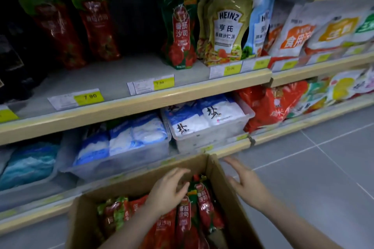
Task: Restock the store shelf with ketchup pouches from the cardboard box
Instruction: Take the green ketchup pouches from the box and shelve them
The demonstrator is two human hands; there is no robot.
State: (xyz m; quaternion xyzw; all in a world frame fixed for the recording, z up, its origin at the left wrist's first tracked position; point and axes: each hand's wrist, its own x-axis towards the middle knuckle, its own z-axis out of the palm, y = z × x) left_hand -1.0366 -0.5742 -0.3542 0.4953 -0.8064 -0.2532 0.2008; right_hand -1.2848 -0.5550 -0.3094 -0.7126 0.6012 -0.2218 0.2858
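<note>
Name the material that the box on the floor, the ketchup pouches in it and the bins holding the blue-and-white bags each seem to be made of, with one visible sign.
Box: brown corrugated cardboard, matte, judging by its thick, dull walls.
Ketchup pouches: probably flexible plastic film, glossy, with creases that catch the light.
Bins: seemingly clear rigid plastic, since the bags show through their walls.

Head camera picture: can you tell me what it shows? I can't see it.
Someone's left hand reaches into a cardboard box of red ketchup pouches, while the right hand hovers open beside the box. Above, one ketchup pouch stands on a half-bare store shelf.
</note>
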